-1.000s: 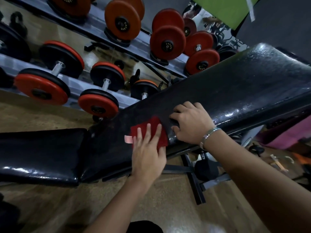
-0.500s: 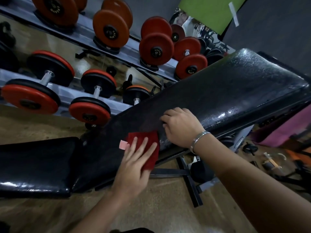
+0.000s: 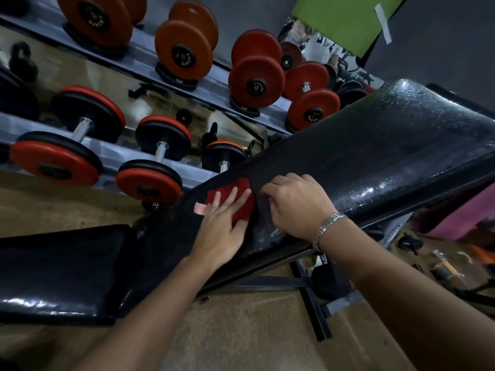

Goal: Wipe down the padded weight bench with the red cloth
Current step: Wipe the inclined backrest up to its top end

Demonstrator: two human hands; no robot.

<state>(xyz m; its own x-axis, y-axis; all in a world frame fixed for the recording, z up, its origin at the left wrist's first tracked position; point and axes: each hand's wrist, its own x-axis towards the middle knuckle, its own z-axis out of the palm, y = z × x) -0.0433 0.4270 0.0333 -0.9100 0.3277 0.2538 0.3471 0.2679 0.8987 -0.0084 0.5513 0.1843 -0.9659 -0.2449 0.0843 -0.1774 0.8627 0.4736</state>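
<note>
From the head camera, we are looking down at a long black padded weight bench [image 3: 375, 156] with a glossy, pebbled vinyl skin that is catching bright glints along its near edge. Its inclined back pad is rising toward the upper right, and the flat seat pad is lying at the lower left. A small red cloth [image 3: 242, 207] is lying flat on the lower part of the inclined pad, between the pad's near and far edges, with a pale pink tag sticking out at its left side.

We are pressing our left hand [image 3: 222, 231] palm-down on the cloth, fingers straight and slightly spread, covering most of it; they are pinning it rather than gripping it. Our right hand [image 3: 297, 204] is resting on the bare pad just beside the cloth, its fingers curled under with the tips touching the vinyl, holding nothing. A silver metal bracelet [image 3: 325, 228] is sitting on that wrist.

Behind the bench, red and black dumbbells [image 3: 150, 167] are resting on a grey rack.
</note>
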